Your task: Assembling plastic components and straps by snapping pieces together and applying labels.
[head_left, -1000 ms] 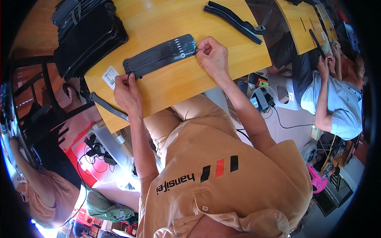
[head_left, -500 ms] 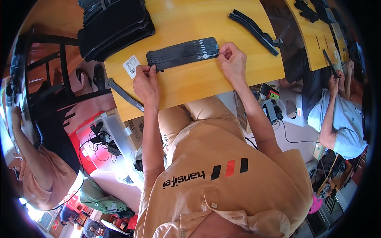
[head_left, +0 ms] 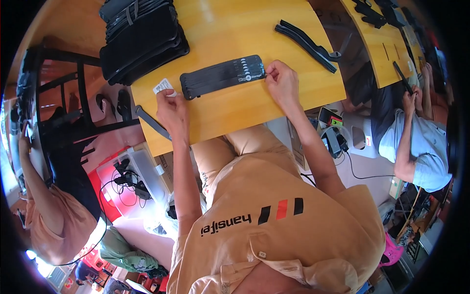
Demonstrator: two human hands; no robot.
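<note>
A flat bundle of black straps [head_left: 215, 78], with pale marks near its right end, lies on the yellow table [head_left: 235, 110] in front of me. The thumb and fingertips of my right hand [head_left: 285, 84] are pinched together at the bundle's right end. My left hand [head_left: 172, 113] is off the bundle, just beyond its left end. Its fingertips close over the near edge of a small white printed label [head_left: 163, 85], hiding part of it. A single dark strap [head_left: 152, 122] lies at the table's left edge, partly behind my left wrist.
At the far left of the table stands a tall stack of black strap bundles [head_left: 142, 54]. Long black strips [head_left: 306, 44] lie at the far right. A co-worker [head_left: 409, 142] sits at another table on the right, and another person [head_left: 54, 215] is at the left.
My left hand has let go of the bundle's left end and moved left onto the white label. My right hand stays at the right end. The whole view has shifted slightly.
</note>
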